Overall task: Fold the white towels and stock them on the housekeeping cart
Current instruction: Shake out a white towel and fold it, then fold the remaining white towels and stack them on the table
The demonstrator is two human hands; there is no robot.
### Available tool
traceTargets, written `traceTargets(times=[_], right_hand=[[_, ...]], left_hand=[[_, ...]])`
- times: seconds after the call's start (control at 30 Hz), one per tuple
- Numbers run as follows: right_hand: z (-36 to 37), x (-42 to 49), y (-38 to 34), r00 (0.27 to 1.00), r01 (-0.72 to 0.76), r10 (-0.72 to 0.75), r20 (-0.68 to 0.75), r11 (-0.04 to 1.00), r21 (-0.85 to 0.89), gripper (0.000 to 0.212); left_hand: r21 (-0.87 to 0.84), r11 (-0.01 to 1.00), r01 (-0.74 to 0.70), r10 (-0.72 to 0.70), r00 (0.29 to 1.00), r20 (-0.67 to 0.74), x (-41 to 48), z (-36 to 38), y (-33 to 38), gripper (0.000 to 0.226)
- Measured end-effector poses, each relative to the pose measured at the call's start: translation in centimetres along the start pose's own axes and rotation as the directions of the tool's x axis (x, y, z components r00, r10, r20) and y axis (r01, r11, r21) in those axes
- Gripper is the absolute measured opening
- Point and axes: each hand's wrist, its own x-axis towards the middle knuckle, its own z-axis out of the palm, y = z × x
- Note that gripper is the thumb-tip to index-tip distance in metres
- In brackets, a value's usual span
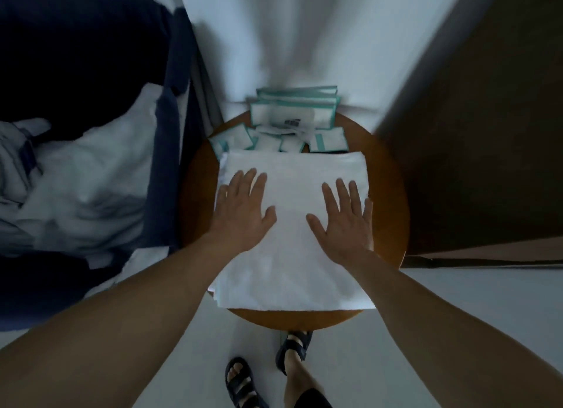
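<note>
A folded white towel (292,264) lies flat on a round brown wooden table (393,200) in the middle of the head view. My left hand (240,212) presses flat on the towel's left part, fingers straight and spread. On the towel's right part my right hand (344,221) presses flat the same way. The towel's near edge hangs slightly over the table's front rim. To the left, a dark blue fabric bag (164,170) holds crumpled white linen (79,188).
Several white and teal packets and boxes (292,115) crowd the table's far side, touching the towel's far edge. A white wall rises behind the table. A dark brown panel (475,133) stands to the right. My sandalled feet (268,368) stand on the pale floor below the table.
</note>
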Motion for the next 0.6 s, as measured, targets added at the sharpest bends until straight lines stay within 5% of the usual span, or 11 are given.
traceTargets(times=[0.13, 0.3, 0.6], right_hand=[[-8.0, 2.3, -3.4, 0.986, 0.118, -0.106, -0.133, 0.989, 0.092, 0.072], [-15.5, 5.4, -9.6, 0.960, 0.249, -0.233, -0.156, 0.965, 0.088, 0.074], [-19.7, 10.2, -25.7, 0.845, 0.531, -0.526, -0.097, 0.847, 0.034, 0.078]], left_hand=[[-0.086, 0.995, -0.039, 0.022, 0.983, -0.184, 1.3, -9.5, -1.3, 0.066], [-0.122, 0.979, 0.164, -0.194, 0.935, -0.296, -0.6, -18.0, -8.0, 0.063], [-0.225, 0.832, 0.507, -0.550, 0.806, -0.220, -6.5, -23.1, -24.0, 0.068]])
